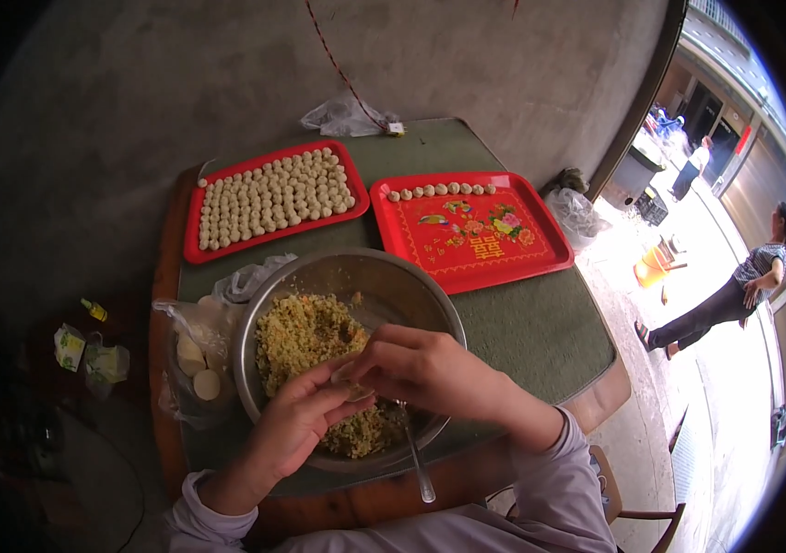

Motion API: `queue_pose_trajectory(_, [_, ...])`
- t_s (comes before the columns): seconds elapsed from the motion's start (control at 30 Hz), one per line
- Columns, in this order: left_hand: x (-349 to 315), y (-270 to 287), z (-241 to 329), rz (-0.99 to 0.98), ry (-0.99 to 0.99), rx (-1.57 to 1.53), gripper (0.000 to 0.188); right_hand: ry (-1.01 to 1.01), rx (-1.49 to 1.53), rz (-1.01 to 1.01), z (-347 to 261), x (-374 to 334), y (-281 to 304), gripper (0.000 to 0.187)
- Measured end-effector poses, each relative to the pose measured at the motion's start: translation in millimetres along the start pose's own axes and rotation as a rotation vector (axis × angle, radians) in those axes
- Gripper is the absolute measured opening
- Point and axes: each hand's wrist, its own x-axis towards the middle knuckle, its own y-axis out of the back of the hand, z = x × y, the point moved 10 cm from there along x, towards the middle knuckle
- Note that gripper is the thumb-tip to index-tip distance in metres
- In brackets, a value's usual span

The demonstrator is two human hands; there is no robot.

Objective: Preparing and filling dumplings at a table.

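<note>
Over a large metal bowl (453, 343) my two hands meet around a small pale dumpling (357, 394), partly hidden by my fingers. My left hand (293, 417) cradles it between thumb and fingers. From above, the bent fingers of my right hand (425, 367) pinch its edge. Crumbly yellow-green filling (296, 329) with orange bits lies in the bowl, mostly on the left side. A metal spoon (419, 461) leans on the bowl's near rim, handle toward me. Left of the bowl, round dough wrappers (207, 384) sit in a clear plastic bag (218, 324).
Behind the bowl, a red tray (192, 241) holds many rows of dumplings; a second, flowered red tray (540, 263) has one row along its far edge. They stand on a green-topped table (540, 332) near a wall. Outside at right, a person (748, 286) stands near an orange bucket (653, 267).
</note>
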Motion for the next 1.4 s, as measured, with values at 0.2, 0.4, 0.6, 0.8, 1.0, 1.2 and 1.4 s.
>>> queue_pose_trajectory(0.2, [-8.6,9.9,12.2,0.010,-0.055,0.009,0.042,0.037,-0.046,0.064,4.7,1.8,13.9,0.012])
queue_pose_trajectory(0.4, [-13.1,14.5,18.0,0.058,-0.081,0.002,0.043,0.082,-0.212,0.022,1.7,1.0,0.5,0.011])
queue_pose_trajectory(0.6, [-8.4,4.7,12.6,0.009,-0.070,-0.022,0.042,0.086,-0.120,0.044,-5.6,2.4,1.6,0.012])
queue_pose_trajectory(0.8, [-3.0,1.7,0.1,-0.023,-0.016,0.051,0.040,0.098,-0.179,0.011,-8.8,1.7,-7.4,0.015])
queue_pose_trajectory(1.0, [-3.2,-4.5,2.6,-0.005,-0.018,0.035,0.038,0.062,-0.132,0.043,-6.2,0.6,12.3,0.017])
queue_pose_trajectory(1.2, [-3.3,-2.9,5.1,0.006,-0.017,0.019,0.041,0.056,-0.179,0.042,-2.5,-1.9,7.8,0.020])
queue_pose_trajectory(1.4, [-4.9,-0.3,5.9,0.016,-0.056,-0.008,0.036,0.055,-0.152,0.012,-0.5,-0.8,1.3,0.019])
